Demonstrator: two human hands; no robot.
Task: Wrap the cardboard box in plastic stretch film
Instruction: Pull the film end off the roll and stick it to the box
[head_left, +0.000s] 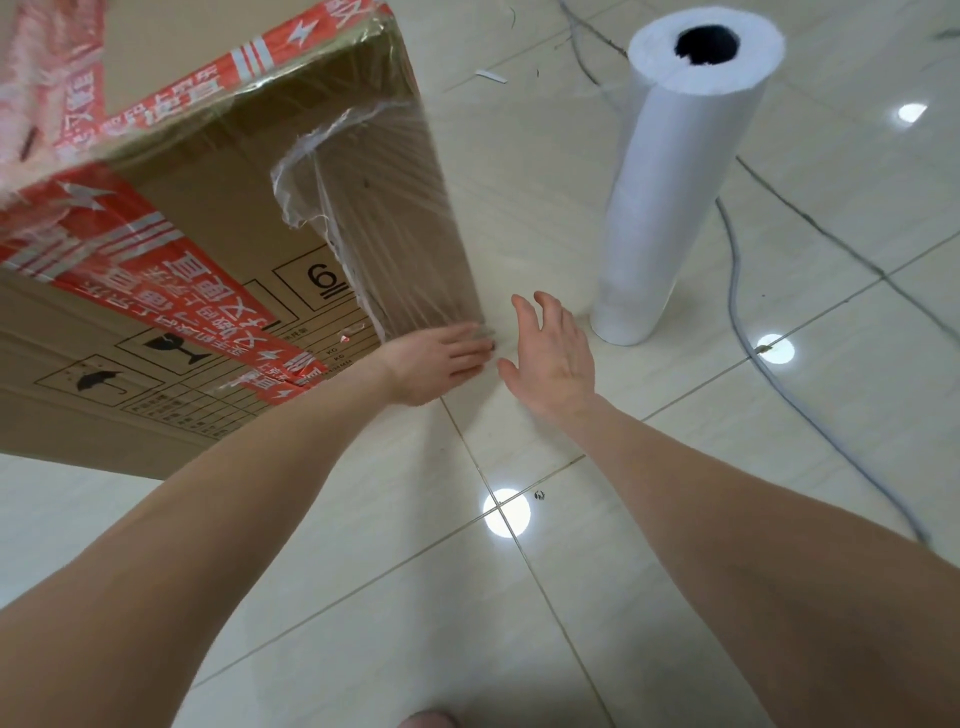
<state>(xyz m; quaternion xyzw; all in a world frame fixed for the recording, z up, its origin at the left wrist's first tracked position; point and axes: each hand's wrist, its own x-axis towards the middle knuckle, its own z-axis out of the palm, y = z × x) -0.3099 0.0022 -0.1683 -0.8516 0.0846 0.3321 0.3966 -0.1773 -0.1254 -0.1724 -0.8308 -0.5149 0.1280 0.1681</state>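
We see the cardboard box (208, 234) filling the upper left of the frame. It stands on the pale tiled floor (519, 597), and bands of red printed tape (156, 270) run across its faces. Handling symbols are printed on its broad side: an umbrella, a broken glass and a figure six.

Clear stretch film (410, 249) lies over the narrow side of the box that faces the centre of the frame. Its loose edge is bunched and crinkled partway up that side.

The left hand (441, 358) reaches in from the lower left. Its fingers are straight and laid flat, pressing on the film at the bottom corner of the box, and it grasps nothing.

The right hand (556, 353) is just beside it at the centre of the frame. It is released, with fingers spread and palm down, and holds nothing. We cannot tell whether it touches the film or the floor.

The roll of stretch film (675, 182) stands upright on the floor in the upper right, near the right hand but apart from it, with its dark hollow core facing the camera. A grey cable (737, 312) trails over the tiles behind and to the right of the roll. A small white scrap (491, 76) lies on the floor near the top of the frame, between the box and the roll.
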